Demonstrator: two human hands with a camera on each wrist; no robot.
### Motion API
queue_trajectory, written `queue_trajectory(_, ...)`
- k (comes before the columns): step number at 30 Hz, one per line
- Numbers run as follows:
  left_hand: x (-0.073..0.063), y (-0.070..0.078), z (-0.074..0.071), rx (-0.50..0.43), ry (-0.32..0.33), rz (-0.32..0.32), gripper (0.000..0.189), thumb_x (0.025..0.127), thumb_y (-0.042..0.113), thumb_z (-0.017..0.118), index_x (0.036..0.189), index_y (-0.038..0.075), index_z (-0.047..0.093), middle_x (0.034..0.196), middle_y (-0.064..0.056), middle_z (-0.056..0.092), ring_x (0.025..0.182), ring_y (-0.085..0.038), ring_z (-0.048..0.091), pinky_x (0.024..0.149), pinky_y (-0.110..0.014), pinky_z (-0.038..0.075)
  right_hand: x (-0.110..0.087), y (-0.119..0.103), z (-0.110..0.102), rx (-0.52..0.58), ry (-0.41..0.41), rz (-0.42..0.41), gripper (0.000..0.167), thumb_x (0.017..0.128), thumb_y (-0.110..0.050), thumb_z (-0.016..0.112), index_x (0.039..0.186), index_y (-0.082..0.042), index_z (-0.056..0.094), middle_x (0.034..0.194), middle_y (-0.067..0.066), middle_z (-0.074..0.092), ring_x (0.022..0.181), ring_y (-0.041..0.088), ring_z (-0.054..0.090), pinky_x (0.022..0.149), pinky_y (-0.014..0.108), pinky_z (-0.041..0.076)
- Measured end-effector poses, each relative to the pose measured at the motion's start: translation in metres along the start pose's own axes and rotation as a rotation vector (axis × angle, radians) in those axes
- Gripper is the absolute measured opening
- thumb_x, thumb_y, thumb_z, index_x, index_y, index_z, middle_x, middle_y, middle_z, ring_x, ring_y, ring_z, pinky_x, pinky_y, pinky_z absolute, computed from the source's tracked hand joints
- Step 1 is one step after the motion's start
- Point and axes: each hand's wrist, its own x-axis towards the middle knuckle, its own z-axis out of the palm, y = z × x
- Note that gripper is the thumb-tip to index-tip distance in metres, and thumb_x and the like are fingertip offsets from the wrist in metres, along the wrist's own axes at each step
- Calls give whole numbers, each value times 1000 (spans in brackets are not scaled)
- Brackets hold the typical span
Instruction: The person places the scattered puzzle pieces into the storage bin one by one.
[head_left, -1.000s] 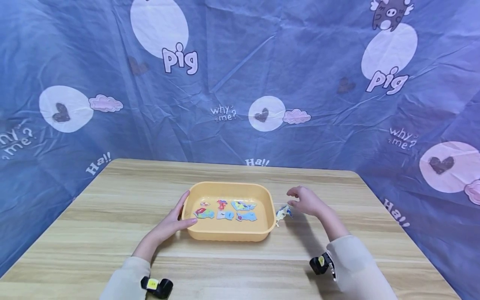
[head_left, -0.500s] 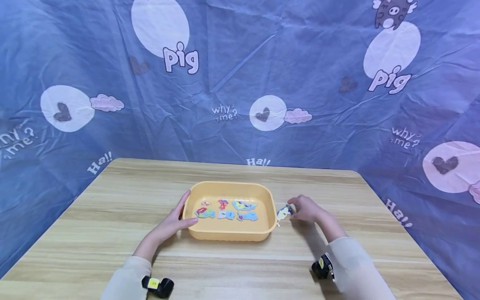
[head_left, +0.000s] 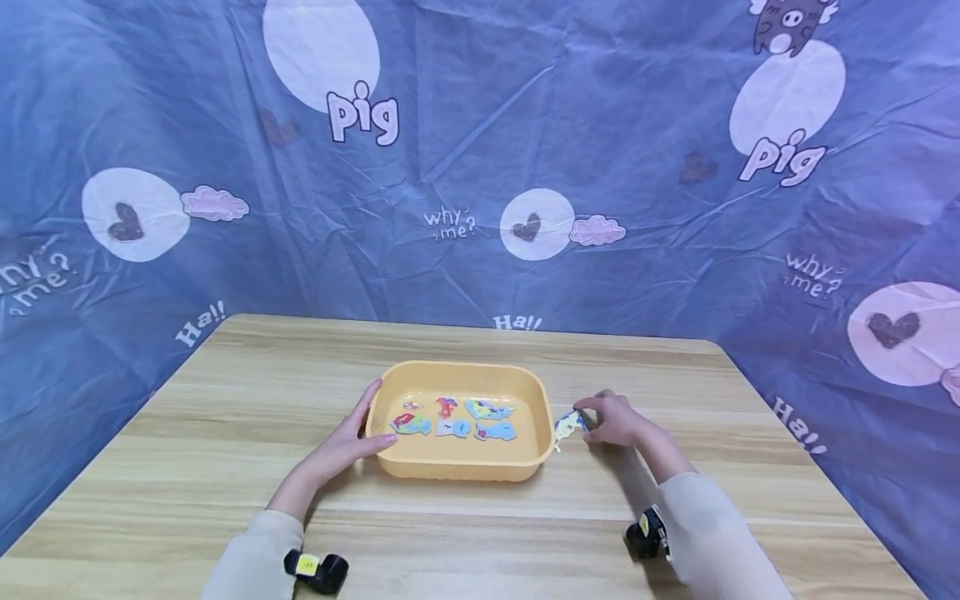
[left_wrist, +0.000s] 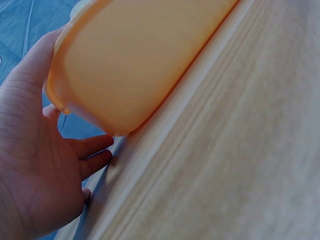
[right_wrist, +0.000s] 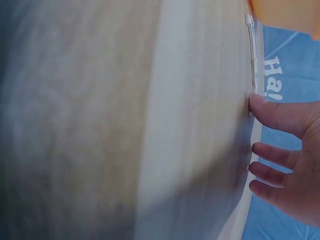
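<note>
My left hand (head_left: 342, 442) grips the left end of a yellow plastic tray (head_left: 465, 471). Its thumb lies over the rim, and its other fingers are along the outer side; the left wrist view shows some fingertips near the tray's lower corner. Just right of the tray, a flat, irregular printed piece (head_left: 567, 426) in pale yellow, white and blue lies on the table. My right hand (head_left: 615, 421) pinches its right edge between thumb and index finger. In the right wrist view the thumb (right_wrist: 265, 109) touches the thin piece (right_wrist: 252, 47), seen edge-on, with the other fingertips low at the table.
Several similar flat pieces lie inside the tray, among them a light blue one (head_left: 497, 432) and a red one (head_left: 446, 407). The wooden table (head_left: 465, 550) ends at a blue printed cloth (head_left: 390, 275) behind and on both sides.
My right hand has come down from above onto the printed piece's right edge, its thumb and index finger closing there. The left hand and tray have kept their place.
</note>
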Motion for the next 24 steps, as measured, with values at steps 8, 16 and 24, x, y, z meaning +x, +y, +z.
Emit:
queue_trajectory(8,0,0,-1,4,-8,1,87,78,24,63,140,23,2,142,-15,1,126,-30,5,99,-47,6,-2,3,1,6,6,-11,45,64,-12,72,107,-4,59,101,22,48,88,36,42,74,48,36)
queue_trajectory(16,-1,1,-1,4,-2,5,88,76,25,64,140,22,2,142,-14,1,127,-29,5,99,-46,6,-3,7,2,-15,15,-21,41,66,-14,72,104,-4,59,100,23,47,86,36,43,73,49,37)
queue_trajectory(24,-1,1,0,-10,-3,6,88,77,24,64,140,22,3,142,-14,0,127,-30,5,99,-47,6,-11,2,-3,-108,18,-71,34,65,-15,74,94,-1,62,88,14,52,80,31,47,71,45,39)
